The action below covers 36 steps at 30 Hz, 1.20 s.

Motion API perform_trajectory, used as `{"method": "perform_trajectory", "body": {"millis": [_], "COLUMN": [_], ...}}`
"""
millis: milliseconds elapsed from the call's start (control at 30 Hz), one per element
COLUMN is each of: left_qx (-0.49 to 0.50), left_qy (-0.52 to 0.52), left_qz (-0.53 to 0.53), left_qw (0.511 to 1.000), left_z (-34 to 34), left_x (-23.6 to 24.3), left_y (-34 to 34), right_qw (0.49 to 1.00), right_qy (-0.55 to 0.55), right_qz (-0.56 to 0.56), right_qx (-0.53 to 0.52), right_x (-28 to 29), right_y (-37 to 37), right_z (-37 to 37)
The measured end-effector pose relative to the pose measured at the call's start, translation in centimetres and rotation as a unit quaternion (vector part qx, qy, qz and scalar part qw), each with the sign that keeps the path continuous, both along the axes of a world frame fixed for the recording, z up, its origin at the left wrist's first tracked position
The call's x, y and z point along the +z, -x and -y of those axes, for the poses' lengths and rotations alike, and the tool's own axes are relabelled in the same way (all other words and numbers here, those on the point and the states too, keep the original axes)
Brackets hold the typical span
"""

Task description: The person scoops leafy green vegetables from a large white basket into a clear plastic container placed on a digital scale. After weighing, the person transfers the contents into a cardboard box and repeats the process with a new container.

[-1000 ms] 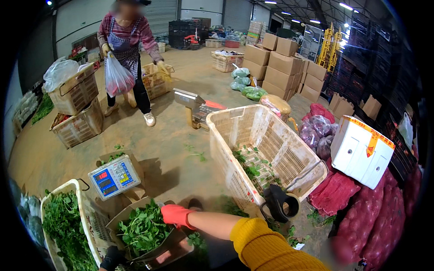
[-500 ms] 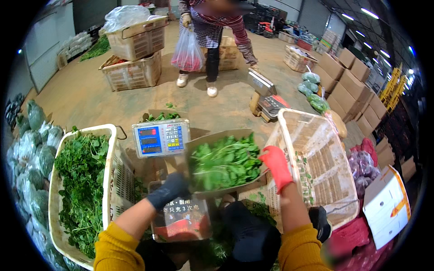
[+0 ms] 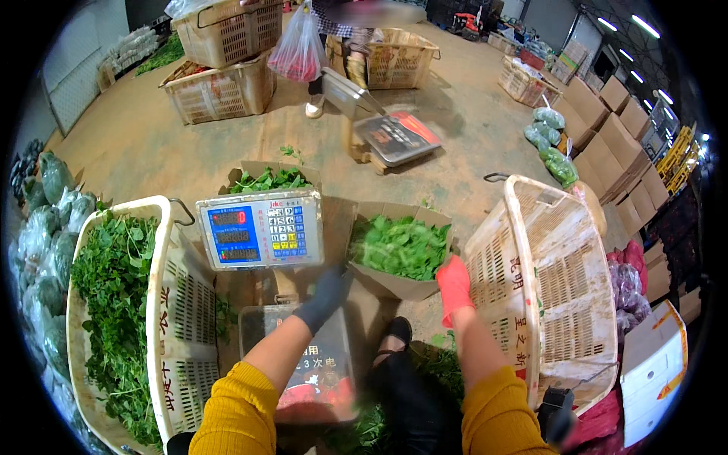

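Note:
An open cardboard box (image 3: 402, 283) filled with leafy greens (image 3: 402, 246) is between my hands, just past the near scale. My right hand (image 3: 454, 287), in a coral-red glove, grips the box's right near corner. On the opposite side, my left hand (image 3: 326, 296), in a dark grey glove, is closed at the box's left edge, its fingertips partly blurred. The digital scale (image 3: 260, 230) stands left of the box, with its flat weighing plate (image 3: 299, 379) below my left forearm. Behind its display sits another cardboard box (image 3: 315, 176) of greens.
A crate (image 3: 163, 326) full of greens stands at left; a crate (image 3: 531, 303) with a few leaf scraps stands at right. Ahead, a person holding a plastic bag (image 3: 298, 49) is beside a second scale (image 3: 398, 138). Bagged vegetables (image 3: 45, 250) line the left side. Loose greens lie by my feet.
The box of greens has moved forward, away from my body, with both hands following. The other person has shifted, and the second scale has moved left and turned.

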State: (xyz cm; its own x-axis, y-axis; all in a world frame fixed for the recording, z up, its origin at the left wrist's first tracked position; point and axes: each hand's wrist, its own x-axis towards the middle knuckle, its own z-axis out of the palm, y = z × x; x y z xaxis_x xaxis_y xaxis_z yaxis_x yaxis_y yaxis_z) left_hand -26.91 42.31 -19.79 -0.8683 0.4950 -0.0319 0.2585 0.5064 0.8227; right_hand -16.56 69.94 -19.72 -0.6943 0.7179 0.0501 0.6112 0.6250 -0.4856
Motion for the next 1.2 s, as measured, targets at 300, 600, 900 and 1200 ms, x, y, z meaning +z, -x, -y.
{"method": "perform_trajectory", "body": {"millis": [300,600,900,1200], "left_qx": [-0.114,-0.157,0.096,0.534], "left_qy": [-0.024,-0.068,-0.079,-0.245], "left_qz": [0.199,0.310,0.079,0.005], "left_qw": [0.973,0.935,0.989,0.809], "left_z": [8.0,17.9,31.3,46.6], "left_x": [2.1,11.3,18.4,24.1], "left_y": [-3.3,-6.7,-21.3,-44.7], "right_qw": [0.960,0.756,0.824,0.740], "right_qy": [0.232,0.602,0.513,0.428], "right_qz": [-0.099,-0.256,-0.113,0.237], "right_qx": [-0.120,0.029,0.214,0.461], "right_x": [0.1,-0.6,-0.7,17.2], "right_y": [0.7,3.5,-5.4,-17.4], "right_z": [0.7,6.2,11.8,26.7]}}
